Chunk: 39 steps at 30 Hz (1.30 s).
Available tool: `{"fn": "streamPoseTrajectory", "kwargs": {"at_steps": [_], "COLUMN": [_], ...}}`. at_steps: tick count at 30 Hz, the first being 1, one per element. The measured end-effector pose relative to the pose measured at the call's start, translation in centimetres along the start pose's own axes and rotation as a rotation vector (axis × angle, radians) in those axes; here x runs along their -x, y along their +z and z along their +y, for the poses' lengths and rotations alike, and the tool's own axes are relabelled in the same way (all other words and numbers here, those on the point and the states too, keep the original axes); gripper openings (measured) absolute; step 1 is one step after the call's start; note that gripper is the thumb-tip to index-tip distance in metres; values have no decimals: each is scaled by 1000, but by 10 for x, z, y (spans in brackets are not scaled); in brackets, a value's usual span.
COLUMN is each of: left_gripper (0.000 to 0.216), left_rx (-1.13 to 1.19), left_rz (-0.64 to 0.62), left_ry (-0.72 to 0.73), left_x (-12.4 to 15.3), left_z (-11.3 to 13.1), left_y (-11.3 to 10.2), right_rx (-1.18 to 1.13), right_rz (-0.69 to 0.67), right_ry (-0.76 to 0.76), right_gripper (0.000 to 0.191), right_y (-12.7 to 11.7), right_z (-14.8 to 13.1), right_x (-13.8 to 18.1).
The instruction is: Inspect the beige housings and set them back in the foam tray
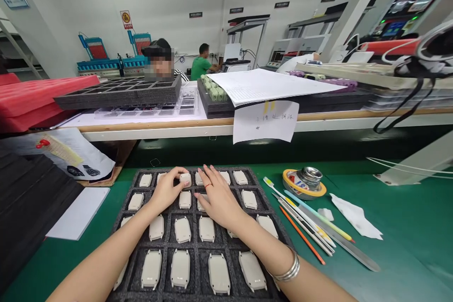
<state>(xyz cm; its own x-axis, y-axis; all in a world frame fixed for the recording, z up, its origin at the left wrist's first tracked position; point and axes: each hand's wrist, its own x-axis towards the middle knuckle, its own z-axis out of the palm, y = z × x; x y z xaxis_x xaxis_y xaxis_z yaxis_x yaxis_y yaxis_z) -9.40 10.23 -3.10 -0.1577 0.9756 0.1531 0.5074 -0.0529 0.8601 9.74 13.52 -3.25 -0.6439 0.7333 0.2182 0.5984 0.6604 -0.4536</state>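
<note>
A black foam tray (166, 244) lies on the green bench mat, its compartments holding off-white watch cases such as this case (180, 269). My left hand (169, 188) is at the far rows, thumb and fingers closed on one watch case (185, 179) at its compartment in the back row. Just to the right, my right hand (220, 200) lies over the tray with its fingers stretched out and apart. It partly covers a watch case (201, 204) beneath the thumb; whether it touches that case I cannot tell.
Right of the tray lie a toothbrush (269, 182), several thin sticks, a steel ruler (357, 255), a tape roll (304, 188) with a metal-topped container and a white tissue (356, 217). Black foam sheets (31, 207) stand left. A shelf (159, 132) crosses behind; two people sit beyond.
</note>
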Motion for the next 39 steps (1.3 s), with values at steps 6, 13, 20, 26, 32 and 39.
{"fn": "streamPoseTrajectory", "kwargs": {"at_steps": [6, 13, 20, 26, 32, 39], "left_gripper": [52, 37, 30, 25, 29, 20], "left_rx": [609, 966, 1122, 1158, 1096, 1209], "left_rz": [-212, -397, -472, -495, -492, -314], "left_ry": [-80, -141, -187, -199, -197, -204], "left_x": [21, 46, 52, 55, 56, 66], "left_z": [30, 56, 56, 60, 70, 75], "left_y": [4, 8, 12, 11, 10, 12], "right_rx": [-369, -694, -670, -636, -463, -590], "right_rz": [203, 359, 411, 438, 558, 531], "right_ry": [-233, -415, -454, -478, -596, -562], "right_gripper": [74, 55, 57, 54, 51, 63], "right_y": [-15, -30, -32, -35, -36, -37], "right_z": [-14, -28, -29, -31, -30, -28], "right_x": [14, 24, 26, 27, 24, 33]}}
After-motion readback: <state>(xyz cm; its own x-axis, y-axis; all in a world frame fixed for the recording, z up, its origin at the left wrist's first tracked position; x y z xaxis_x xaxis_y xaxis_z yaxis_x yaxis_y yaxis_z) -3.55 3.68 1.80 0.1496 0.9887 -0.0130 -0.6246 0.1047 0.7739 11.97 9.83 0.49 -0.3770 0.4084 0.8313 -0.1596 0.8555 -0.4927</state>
